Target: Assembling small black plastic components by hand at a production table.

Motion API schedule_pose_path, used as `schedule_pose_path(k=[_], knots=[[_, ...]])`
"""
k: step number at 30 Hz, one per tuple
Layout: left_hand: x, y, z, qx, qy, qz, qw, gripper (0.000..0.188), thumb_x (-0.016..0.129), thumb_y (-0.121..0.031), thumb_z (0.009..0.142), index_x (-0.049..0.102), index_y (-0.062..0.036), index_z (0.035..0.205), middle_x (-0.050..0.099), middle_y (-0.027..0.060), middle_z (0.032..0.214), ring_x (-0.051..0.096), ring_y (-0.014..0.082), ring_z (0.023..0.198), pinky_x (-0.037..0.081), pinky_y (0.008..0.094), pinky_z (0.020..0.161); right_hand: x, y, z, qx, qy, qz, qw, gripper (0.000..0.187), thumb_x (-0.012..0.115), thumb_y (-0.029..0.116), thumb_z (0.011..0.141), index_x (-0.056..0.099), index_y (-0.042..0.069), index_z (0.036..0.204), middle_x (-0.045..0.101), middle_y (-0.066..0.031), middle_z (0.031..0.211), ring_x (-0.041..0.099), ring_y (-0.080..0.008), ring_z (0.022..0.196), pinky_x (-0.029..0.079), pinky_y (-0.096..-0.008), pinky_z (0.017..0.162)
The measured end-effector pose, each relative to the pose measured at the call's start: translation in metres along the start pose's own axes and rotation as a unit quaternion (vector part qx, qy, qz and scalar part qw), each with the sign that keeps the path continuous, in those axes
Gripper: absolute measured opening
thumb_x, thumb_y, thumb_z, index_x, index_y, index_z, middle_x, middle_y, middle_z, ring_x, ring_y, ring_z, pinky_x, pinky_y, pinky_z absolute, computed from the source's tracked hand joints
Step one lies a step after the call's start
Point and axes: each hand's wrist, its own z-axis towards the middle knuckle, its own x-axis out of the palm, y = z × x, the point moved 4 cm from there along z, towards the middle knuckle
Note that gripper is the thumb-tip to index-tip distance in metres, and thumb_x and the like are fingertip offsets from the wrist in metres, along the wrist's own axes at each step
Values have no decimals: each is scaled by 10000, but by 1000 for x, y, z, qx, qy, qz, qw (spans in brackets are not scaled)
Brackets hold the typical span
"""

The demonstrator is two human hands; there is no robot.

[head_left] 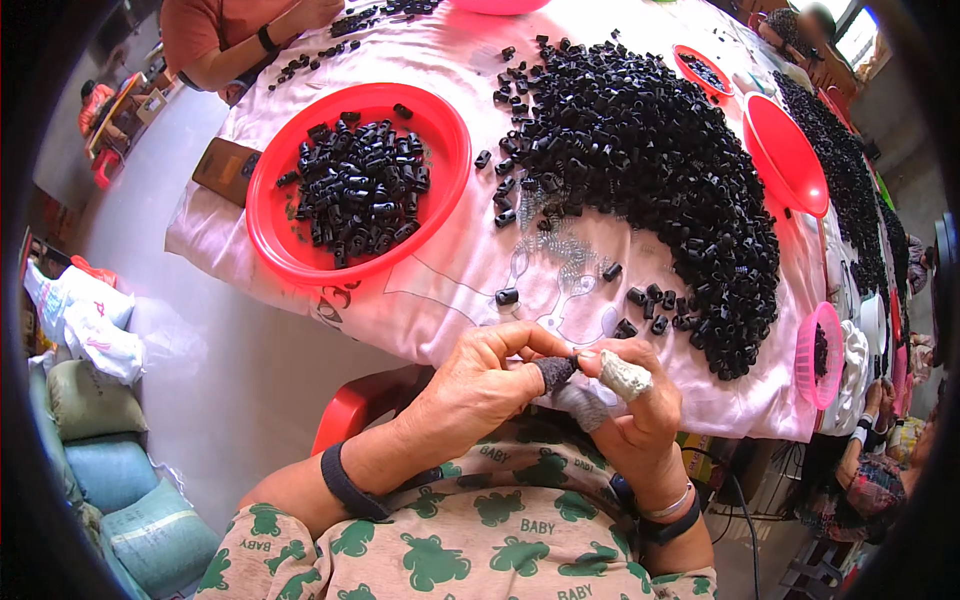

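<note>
My left hand (pixel 468 378) and my right hand (pixel 645 408) meet at the table's near edge, fingers closed in a pinch. Between their fingertips is a small black plastic piece (pixel 574 361), mostly hidden; it resembles the cord locks on the table. A dark cover wraps my left thumb, and pale and grey covers wrap fingers of my right hand. Just beyond lie a few loose black cord lock pieces (pixel 507 297) and a scatter of tiny metal springs (pixel 568 255). A large heap of black cord lock pieces (pixel 640 140) spreads behind them.
A red basin (pixel 458 200) holding black cord locks stands left on the pink cloth (pixel 425 325), beside a brown case (pixel 222 170). Another red basin (pixel 790 150) and a pink basket (pixel 808 375) are right. Other people sit around the table. A red chair (pixel 350 405) and sacks (pixel 160 535) are left.
</note>
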Motion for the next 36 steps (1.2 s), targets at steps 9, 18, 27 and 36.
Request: schedule_pose_path(k=[9, 18, 27, 36], knots=[[-1, 9, 1, -14, 16, -51, 998, 183, 640, -144, 899, 640, -42, 1052, 545, -65, 735, 407, -13, 558, 286, 140, 472, 6, 2, -5, -4, -43, -57, 997, 474, 791, -10, 633, 632, 70, 1072, 565, -110, 953, 600, -242, 782, 511, -310, 651], [0, 2, 0, -29, 26, -12, 999, 184, 580, -112, 866, 651, -50, 1023, 507, -82, 696, 381, -10, 558, 298, 168, 481, 8, 6, -5, -34, -63, -83, 994, 478, 793, -21, 618, 640, 74, 1061, 553, -96, 924, 588, -226, 742, 493, -305, 590], [-2, 7, 3, -24, -1, -45, 999, 167, 612, -87, 845, 659, -35, 996, 569, -50, 769, 456, 7, 634, 364, 176, 543, 8, 6, -2, 5, -34, -115, 993, 499, 801, 15, 587, 620, 14, 1051, 569, -107, 880, 576, -263, 751, 488, -349, 618], [3, 9, 6, 16, 46, -59, 997, 199, 622, -88, 906, 613, 15, 1077, 644, 32, 964, 608, 82, 876, 507, 241, 796, 7, 1, -5, -39, -16, -152, 987, 437, 783, 23, 592, 619, -2, 995, 594, -101, 861, 580, -268, 731, 472, -357, 606]])
